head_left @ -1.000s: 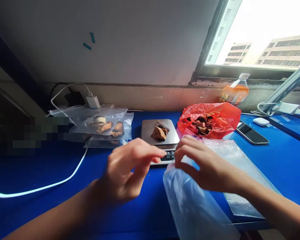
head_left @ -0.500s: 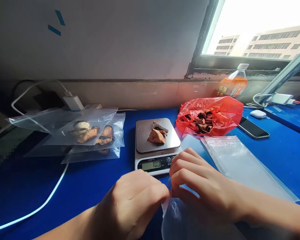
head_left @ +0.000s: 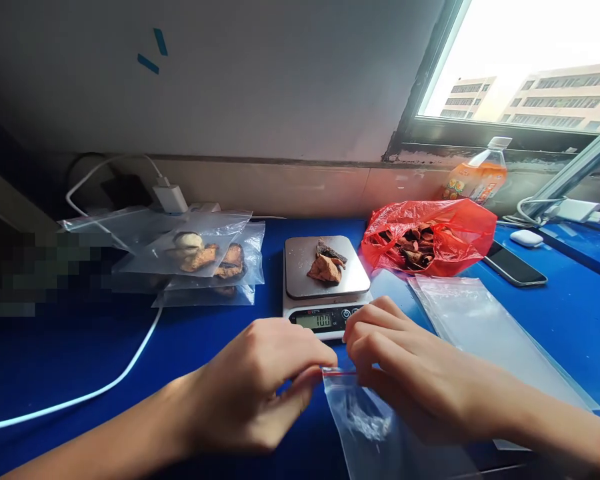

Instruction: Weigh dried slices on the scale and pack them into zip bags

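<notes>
A clear zip-lock bag (head_left: 367, 427) with a red line along its top hangs in front of the scale. My left hand (head_left: 265, 383) pinches the bag's top left corner between thumb and forefinger. My right hand (head_left: 405, 373) grips the same top edge a little further right; its fingertips are partly hidden. Just beyond my hands stands a kitchen scale (head_left: 295, 310) whose display reads 10.0. On its steel plate lie brown dried pieces (head_left: 327, 263), one of them dark.
Filled clear bags (head_left: 205, 257) lie at left near a white charger (head_left: 170, 199) and cable. A red plastic bag (head_left: 460, 227) of dried pieces sits right of the scale. Flat clear bags (head_left: 495, 333), a phone (head_left: 515, 263), an earbud case (head_left: 527, 238) and an orange drink bottle (head_left: 480, 175) are further right.
The view has shifted, so the scene sits further right. The zip-lock bag's top edge has turned to show its red line, with both hands still at it. The scale reading is unchanged.
</notes>
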### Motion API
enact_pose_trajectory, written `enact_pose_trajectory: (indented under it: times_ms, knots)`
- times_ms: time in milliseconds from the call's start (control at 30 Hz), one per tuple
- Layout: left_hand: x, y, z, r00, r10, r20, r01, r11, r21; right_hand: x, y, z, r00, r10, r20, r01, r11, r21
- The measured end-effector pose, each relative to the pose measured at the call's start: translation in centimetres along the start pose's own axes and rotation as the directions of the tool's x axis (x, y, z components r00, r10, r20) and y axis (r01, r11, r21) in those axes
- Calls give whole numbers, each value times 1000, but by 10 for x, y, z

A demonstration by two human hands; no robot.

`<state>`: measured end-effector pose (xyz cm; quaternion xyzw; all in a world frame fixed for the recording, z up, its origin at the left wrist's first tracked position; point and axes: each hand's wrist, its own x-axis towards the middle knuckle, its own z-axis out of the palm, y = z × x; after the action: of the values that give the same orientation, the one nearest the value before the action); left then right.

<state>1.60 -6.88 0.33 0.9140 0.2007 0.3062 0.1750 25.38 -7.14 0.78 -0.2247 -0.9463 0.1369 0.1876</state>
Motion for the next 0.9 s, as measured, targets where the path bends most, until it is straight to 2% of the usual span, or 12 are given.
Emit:
enact_pose_trajectory:
  times_ms: [100, 200, 300, 367, 433, 467, 533, 567, 633, 700, 800, 900]
  knots:
    - [0, 12, -2, 978, -140, 157, 170, 966, -194, -1, -2, 2, 998, -62, -19, 60, 995, -79]
    - [3, 23, -2, 905, -274, 325, 373, 879, -297, -2, -7, 4, 994, -107, -14, 106, 992, -76]
    - [9, 28, -1, 825, -385, 415, 531, 779, -332, -4, -4, 7, 990, -136, -39, 134, 990, -43]
    - [10, 26, -6, 801, -424, 423, 580, 728, -367, -4, 4, 8, 992, -97, -75, 96, 995, -14]
    - [9, 20, -18, 819, -460, 343, 571, 711, -411, -3, 14, 9, 996, 0, -87, 3, 999, 36]
    - [8, 16, -25, 837, -478, 267, 547, 724, -420, -3, 18, 9, 995, 47, -83, -41, 996, 74]
    - [6, 9, -38, 867, -480, 131, 490, 777, -396, -3, 22, 6, 991, 102, -90, -85, 981, 176]
    - [5, 6, -42, 882, -459, 107, 465, 812, -352, -3, 22, 5, 987, 110, -115, -82, 970, 231]
    - [4, 2, -43, 907, -396, 147, 421, 870, -257, -2, 18, 3, 975, 104, -195, -41, 952, 304]
    - [4, 2, -35, 925, -304, 228, 350, 915, -201, -2, 11, 2, 969, 85, -232, -9, 951, 309]
    - [4, 5, -19, 950, -167, 264, 215, 962, -165, -2, 4, 6, 989, 43, -138, -3, 961, 278]
    - [4, 6, -14, 952, -217, 214, 244, 964, -109, -3, 1, 10, 1000, 14, 0, -13, 946, 323]
